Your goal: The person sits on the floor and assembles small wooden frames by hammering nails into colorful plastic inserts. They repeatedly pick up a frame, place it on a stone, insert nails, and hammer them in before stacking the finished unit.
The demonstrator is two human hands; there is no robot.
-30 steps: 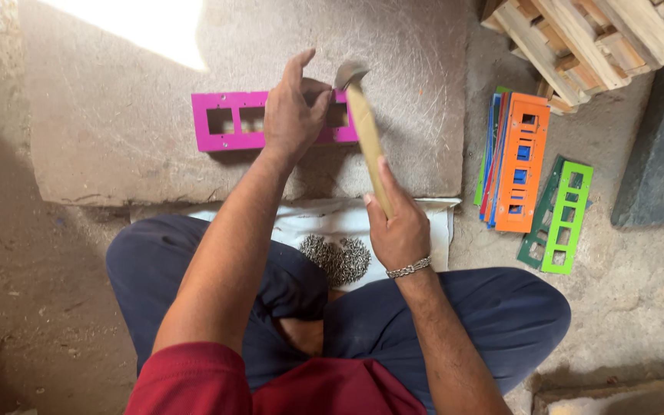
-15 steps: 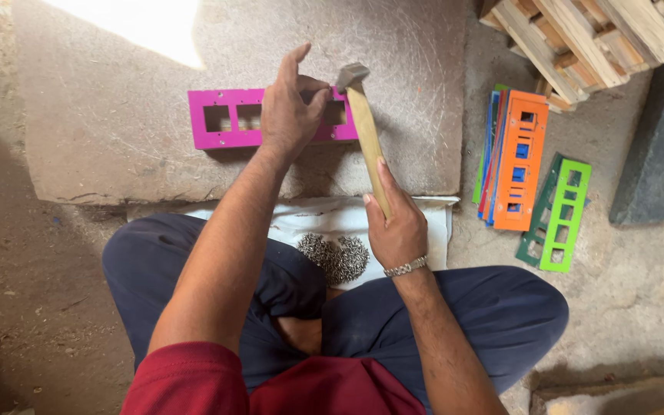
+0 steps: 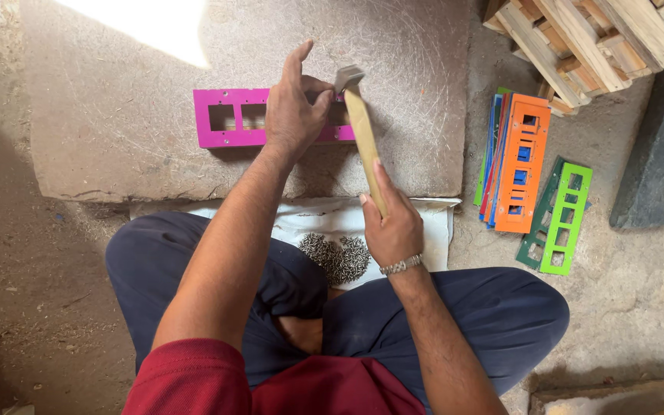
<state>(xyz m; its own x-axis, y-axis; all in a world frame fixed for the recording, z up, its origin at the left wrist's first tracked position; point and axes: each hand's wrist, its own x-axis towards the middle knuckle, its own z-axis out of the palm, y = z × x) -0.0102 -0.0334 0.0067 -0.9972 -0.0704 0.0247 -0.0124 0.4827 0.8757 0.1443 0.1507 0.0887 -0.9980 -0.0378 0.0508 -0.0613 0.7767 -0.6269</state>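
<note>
Person sits cross-legged on the floor, facing a flat stone slab (image 3: pixel 117 138). Magenta plate (image 3: pixel 228 117) with rectangular cutouts lies flat on the slab, long side running left-right.

Left hand (image 3: pixel 293 111) rests on the plate's right half — thumb and fingers pinched together at the plate's upper edge, index finger sticking up free. Whatever is pinched is too small to make out.

Right hand (image 3: pixel 392 223) is wrapped around the lower end of a hammer (image 3: pixel 359 127) with a wooden handle, thumb laid along the shaft. Metal head sits up at the plate's top edge, just beside the left fingertips; cannot tell if it touches anything. A metal bracelet (image 3: pixel 401 265) is on that wrist.

Between the slab and the knees: white cloth (image 3: pixel 432 230) with a heap of small metal nails (image 3: pixel 336 255) on it, close under the right hand.

To the right on the floor — a stack of similar cutout plates with an orange plate (image 3: pixel 522 165) on top, then a green plate (image 3: pixel 566 219) lying apart over a darker one. Wooden pallet (image 3: pixel 578 38) in the far right corner.
</note>
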